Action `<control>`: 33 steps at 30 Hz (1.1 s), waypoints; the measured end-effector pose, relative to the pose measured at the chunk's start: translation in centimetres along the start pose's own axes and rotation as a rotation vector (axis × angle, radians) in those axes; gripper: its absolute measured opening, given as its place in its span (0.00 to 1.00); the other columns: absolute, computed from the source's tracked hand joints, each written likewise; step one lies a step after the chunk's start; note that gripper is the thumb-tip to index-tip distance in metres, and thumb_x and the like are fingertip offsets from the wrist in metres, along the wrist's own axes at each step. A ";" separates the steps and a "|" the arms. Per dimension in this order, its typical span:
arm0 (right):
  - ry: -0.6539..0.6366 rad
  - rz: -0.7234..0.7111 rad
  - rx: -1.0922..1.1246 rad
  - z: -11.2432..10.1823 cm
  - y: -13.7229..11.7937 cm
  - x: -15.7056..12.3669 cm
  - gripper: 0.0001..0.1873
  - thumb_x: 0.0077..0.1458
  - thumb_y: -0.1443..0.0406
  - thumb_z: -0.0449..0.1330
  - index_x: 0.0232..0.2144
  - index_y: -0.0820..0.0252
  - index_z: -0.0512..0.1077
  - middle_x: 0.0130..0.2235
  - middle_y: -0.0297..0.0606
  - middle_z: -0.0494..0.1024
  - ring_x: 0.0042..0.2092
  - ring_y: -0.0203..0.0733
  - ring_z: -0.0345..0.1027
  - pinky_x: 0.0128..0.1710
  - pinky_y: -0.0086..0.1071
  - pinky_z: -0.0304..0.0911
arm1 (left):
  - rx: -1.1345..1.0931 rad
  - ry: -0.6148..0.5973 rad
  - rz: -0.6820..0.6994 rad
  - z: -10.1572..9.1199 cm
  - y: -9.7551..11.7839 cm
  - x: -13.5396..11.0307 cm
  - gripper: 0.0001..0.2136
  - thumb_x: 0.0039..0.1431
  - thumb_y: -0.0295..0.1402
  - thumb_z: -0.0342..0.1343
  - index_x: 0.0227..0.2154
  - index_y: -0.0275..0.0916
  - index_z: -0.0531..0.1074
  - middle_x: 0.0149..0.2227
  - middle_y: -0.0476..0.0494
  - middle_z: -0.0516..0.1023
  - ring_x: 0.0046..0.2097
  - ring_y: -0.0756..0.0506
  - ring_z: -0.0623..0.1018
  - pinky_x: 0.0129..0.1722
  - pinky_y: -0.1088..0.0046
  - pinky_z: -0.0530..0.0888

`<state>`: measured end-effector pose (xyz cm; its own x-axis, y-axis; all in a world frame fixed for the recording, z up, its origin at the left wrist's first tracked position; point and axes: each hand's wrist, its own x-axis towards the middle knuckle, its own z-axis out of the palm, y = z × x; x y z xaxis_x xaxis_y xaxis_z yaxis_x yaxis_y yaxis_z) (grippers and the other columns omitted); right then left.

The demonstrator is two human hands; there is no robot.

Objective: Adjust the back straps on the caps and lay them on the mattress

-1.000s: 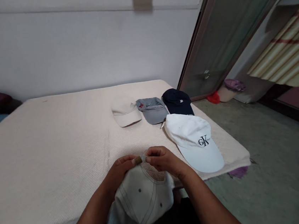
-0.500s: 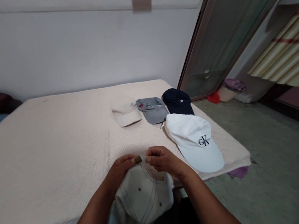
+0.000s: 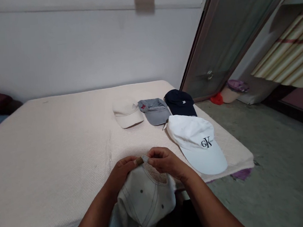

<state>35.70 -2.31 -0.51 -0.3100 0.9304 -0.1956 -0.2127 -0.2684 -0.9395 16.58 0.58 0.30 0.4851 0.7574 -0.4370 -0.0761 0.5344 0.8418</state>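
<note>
A pale cap with dark eyelets hangs from both hands at the near edge of the bed, its back opening facing up and its brim low on the left. My left hand pinches the back strap beside a brown-gold buckle. Closed on the strap's other side is my right hand, with a short light piece of strap between the two hands. Right of my hands lies a white cap with black letters, brim toward me.
Behind it on the bed sit a cream cap, a grey cap and a navy cap. A glass-panelled frame stands at the right, near a bin on the floor.
Almost nothing differs. The fingers of my right hand have shifted very slightly at the strap, and a bit more of the light strap shows beside the buckle.
</note>
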 end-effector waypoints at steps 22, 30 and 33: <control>0.015 0.046 -0.124 -0.1 -0.2 0.0 0.13 0.46 0.58 0.63 0.26 0.61 0.67 0.18 0.24 0.58 0.19 0.27 0.47 0.18 0.25 0.42 | 0.017 0.008 -0.029 0.7 0.0 -0.4 0.10 0.47 0.38 0.63 0.27 0.36 0.73 0.20 0.52 0.71 0.21 0.54 0.67 0.22 0.77 0.61; 0.006 0.053 -0.104 -0.1 -0.1 0.1 0.14 0.46 0.57 0.63 0.27 0.62 0.68 0.18 0.24 0.57 0.19 0.27 0.46 0.17 0.25 0.41 | 0.026 -0.026 -0.037 0.9 0.0 -0.4 0.11 0.47 0.38 0.63 0.24 0.35 0.71 0.18 0.52 0.68 0.19 0.55 0.64 0.20 0.79 0.59; -0.005 0.066 -0.074 -0.1 -0.1 0.0 0.14 0.46 0.57 0.63 0.28 0.62 0.68 0.19 0.24 0.57 0.19 0.27 0.46 0.18 0.25 0.41 | 0.013 -0.012 -0.046 0.8 -0.1 -0.4 0.11 0.45 0.38 0.63 0.25 0.35 0.71 0.18 0.53 0.69 0.19 0.55 0.64 0.21 0.78 0.60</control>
<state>35.82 -2.23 -0.47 -0.3254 0.9100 -0.2569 -0.1230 -0.3101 -0.9427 17.12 -0.04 0.68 0.4986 0.7273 -0.4716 -0.0418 0.5636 0.8250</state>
